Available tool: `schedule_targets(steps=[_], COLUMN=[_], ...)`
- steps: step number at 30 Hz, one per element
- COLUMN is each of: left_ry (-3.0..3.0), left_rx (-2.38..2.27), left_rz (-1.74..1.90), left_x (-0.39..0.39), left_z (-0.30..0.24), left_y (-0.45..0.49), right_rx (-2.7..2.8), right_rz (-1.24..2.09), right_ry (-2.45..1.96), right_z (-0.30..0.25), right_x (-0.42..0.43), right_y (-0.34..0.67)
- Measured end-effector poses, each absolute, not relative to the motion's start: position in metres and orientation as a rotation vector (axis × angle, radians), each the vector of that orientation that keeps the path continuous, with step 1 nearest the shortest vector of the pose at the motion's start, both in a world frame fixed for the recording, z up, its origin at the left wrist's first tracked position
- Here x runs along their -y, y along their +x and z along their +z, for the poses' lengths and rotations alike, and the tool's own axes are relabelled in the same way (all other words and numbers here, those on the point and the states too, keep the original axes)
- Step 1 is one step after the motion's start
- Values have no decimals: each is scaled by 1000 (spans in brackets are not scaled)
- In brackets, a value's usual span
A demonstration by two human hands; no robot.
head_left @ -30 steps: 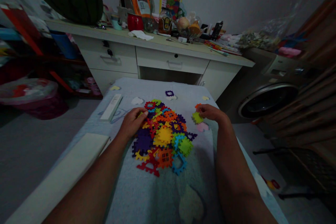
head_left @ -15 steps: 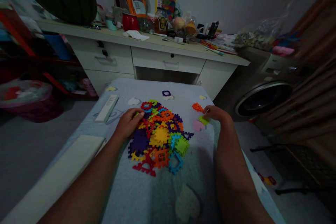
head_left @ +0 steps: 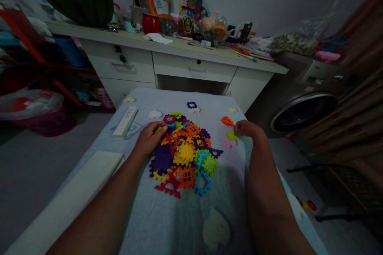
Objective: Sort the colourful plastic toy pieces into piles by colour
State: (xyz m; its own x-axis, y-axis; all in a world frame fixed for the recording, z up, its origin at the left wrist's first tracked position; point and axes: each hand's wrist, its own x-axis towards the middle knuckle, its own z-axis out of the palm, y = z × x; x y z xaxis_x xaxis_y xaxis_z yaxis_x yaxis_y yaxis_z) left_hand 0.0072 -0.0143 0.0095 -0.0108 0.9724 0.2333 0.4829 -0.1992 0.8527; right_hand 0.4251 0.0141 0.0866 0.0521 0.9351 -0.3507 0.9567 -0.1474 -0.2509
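A heap of flat plastic building pieces with toothed edges (head_left: 184, 153), in several colours, lies in the middle of the cloth-covered table (head_left: 185, 223). At the heap's upper left edge is my left hand (head_left: 152, 137), thumb and fingers curled together; a bit of yellow-green shows at the fingertips, but what it belongs to is unclear. Right of the heap, my right hand (head_left: 247, 128) pinches the edge of a green toothed building piece (head_left: 231, 136), low over the cloth's pink print. An orange piece (head_left: 227, 121) lies just beyond it.
A dark purple frame piece (head_left: 192, 105) lies alone near the table's far end. Along the left side are a small white box (head_left: 125, 121) and a long white box (head_left: 89, 179). A cluttered white desk (head_left: 176, 51) stands behind, with a washing machine (head_left: 305, 95) at right.
The view has shifted slightly, so everything appears a little further right. Both hands stay almost where they were, and the right hand keeps its pinch on the green piece.
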Motion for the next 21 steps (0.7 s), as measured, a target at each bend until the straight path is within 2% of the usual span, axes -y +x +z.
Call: schedule_targets(steps=[4, 9, 12, 17, 21], left_ry=[1733, 1749, 1754, 1740, 1728], left_rx=[-1519, -1494, -1502, -1502, -1498], left_rz=[1147, 1153, 1148, 1144, 1150], left_x=[14, 13, 13, 13, 13], left_z=[10, 9, 9, 8, 7], left_y=[7, 7, 7, 7, 7], right_rx=[-2196, -2523, -2581, -2552, -2549], right_rz=[-591, -834, -852, -766, -1002], right_ry=[2170, 1817, 1707, 1729, 1815], right_z=[100, 100, 92, 81, 81], right_x=[-15, -16, -16, -17, -19], right_y=[403, 346, 319, 307, 318])
